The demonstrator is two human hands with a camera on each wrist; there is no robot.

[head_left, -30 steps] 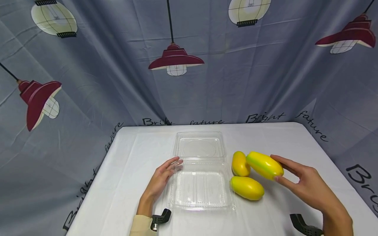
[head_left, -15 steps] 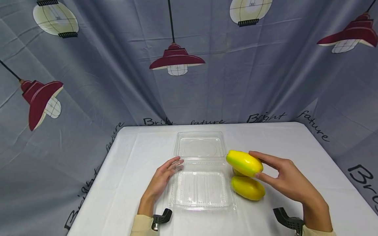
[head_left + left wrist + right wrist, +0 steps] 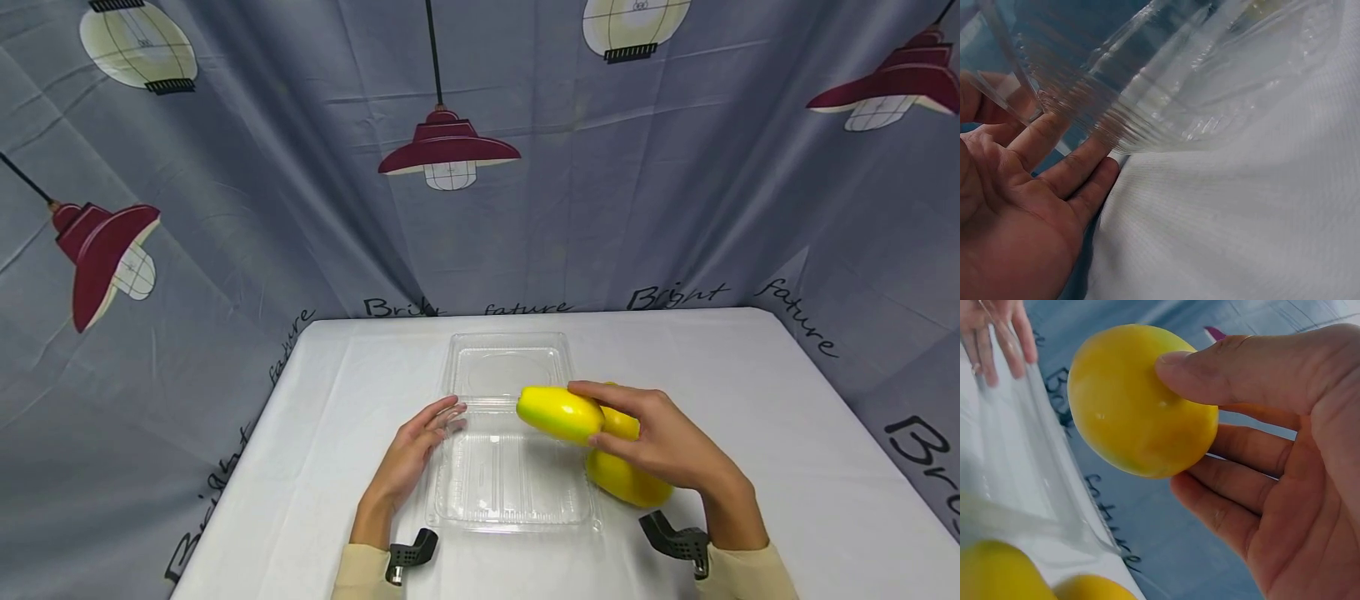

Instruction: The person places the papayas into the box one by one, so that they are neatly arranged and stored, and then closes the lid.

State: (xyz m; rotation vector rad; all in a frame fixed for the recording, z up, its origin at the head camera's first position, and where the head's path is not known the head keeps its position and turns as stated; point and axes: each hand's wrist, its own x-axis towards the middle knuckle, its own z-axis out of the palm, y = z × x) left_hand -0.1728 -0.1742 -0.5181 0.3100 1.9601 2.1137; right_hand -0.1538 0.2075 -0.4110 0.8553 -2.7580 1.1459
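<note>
Right grip (image 3: 660, 437) clamped, thumb against fingers, on a yellow fruit (image 3: 558, 414); I hold it over the far right of the open clear container (image 3: 510, 487). My left grip (image 3: 408, 454), fingers apart, at container's left edge. Near fruit (image 3: 626, 481) and far fruit (image 3: 621, 424) lie right on the bench (image 3: 360, 367).

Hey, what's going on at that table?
A person's right hand is holding a yellow fruit in the air above an open clear plastic box. Their left hand is at the box's left edge. Two more yellow fruits are on the white table, to the right of the box. I can't see any fruit lying inside it yet.
</note>
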